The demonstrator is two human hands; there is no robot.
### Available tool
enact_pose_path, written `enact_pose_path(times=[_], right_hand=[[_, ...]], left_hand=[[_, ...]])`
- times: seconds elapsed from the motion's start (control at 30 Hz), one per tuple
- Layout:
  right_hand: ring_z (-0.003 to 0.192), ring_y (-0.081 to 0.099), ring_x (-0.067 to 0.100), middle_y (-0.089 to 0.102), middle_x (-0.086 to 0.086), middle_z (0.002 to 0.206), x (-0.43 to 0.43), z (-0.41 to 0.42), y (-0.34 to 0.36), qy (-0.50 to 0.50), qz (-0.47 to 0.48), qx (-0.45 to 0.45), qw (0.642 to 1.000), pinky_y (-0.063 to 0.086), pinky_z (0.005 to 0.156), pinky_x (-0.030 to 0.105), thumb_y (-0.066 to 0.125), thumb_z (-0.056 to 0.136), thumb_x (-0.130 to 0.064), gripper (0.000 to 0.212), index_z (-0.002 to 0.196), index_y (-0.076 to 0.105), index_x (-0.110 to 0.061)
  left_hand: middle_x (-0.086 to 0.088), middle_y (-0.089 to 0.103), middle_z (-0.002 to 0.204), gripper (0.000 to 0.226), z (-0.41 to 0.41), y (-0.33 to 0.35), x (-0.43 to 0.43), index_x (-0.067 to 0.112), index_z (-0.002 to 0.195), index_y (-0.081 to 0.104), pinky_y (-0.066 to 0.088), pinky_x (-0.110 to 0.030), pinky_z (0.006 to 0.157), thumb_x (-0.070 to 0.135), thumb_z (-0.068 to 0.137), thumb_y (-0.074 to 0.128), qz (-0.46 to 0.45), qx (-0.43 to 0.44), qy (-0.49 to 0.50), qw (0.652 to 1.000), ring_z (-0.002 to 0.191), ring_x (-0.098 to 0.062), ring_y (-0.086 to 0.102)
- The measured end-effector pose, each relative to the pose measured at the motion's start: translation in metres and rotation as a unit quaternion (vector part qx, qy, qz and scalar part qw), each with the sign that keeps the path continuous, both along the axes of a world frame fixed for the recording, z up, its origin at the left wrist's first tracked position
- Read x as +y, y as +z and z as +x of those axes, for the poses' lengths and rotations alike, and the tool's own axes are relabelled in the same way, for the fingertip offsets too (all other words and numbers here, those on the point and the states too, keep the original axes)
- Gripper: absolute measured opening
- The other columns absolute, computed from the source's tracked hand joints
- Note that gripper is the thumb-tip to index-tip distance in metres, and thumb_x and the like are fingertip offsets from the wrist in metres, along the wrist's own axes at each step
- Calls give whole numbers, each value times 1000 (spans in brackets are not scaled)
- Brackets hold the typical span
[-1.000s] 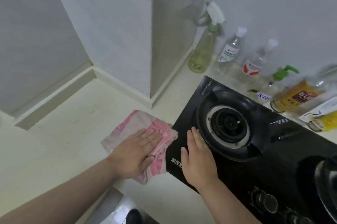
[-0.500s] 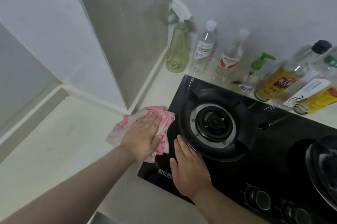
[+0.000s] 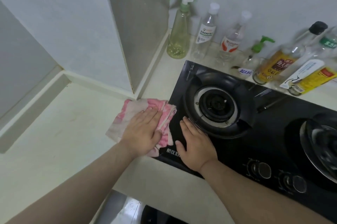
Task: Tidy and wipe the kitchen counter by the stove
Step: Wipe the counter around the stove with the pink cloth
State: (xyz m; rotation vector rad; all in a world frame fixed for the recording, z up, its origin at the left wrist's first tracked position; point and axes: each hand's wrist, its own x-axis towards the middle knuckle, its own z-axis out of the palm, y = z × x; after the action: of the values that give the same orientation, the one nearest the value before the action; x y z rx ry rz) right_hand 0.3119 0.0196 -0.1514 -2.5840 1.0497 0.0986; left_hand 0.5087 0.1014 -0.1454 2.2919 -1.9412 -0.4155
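a row of containers stands along the back wall behind a black gas stove (image 3: 264,138). from the left: a pale green spray bottle (image 3: 179,36), see-through, seeming almost empty; two clear plastic bottles with white caps (image 3: 205,32), which look empty or nearly so; a small clear pump bottle with a green top (image 3: 254,54); a glass bottle with a black cap and yellow label (image 3: 279,59), contents unclear; and more labelled bottles (image 3: 310,76) at the right edge.

a pink and white cloth (image 3: 135,112) lies on the cream counter (image 3: 54,132), touching the stove's left edge. the left hand (image 3: 142,132) presses flat on it, fingers straight and together, cloth showing beyond the fingertips. the right hand (image 3: 195,143) rests flat on the stove's glass, fingers straight, just beside the cloth.
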Motion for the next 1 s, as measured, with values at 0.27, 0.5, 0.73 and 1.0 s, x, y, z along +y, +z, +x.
enact_pose_path(times=[0.27,0.5,0.73,1.0], right_hand=[[151,8,10,8,-3,165,4,3,2,0,-25,23,999,0,118,24,14,83,-58,84,156,14,-17],[150,14,13,15,0,164,2,3,0,-5,-20,20,1000,13,122,32,23,85,-58,82,155,23,-16],[150,16,14,16,-1,163,-1,3,1,-5,-21,24,999,15,122,32,28,87,-55,78,154,25,-16],[150,15,14,14,-1,164,-1,3,0,-1,-20,16,1000,11,120,30,22,86,-56,80,155,23,-16]], left_hand=[[-13,57,138,61,-10,-1,52,7,136,55,28,-36,115,44,90,38,25,-50,-32,998,127,-28,55],[-8,3,163,82,10,-3,-3,12,155,5,-15,-26,117,58,87,2,10,-9,-58,998,150,-17,-3],[-6,0,164,68,1,-7,-42,14,156,-2,-5,-33,121,49,100,15,24,-20,42,999,151,-18,-2],[-10,30,158,71,-8,-12,10,10,152,29,5,-33,119,48,94,19,3,-21,63,998,147,-23,25]])
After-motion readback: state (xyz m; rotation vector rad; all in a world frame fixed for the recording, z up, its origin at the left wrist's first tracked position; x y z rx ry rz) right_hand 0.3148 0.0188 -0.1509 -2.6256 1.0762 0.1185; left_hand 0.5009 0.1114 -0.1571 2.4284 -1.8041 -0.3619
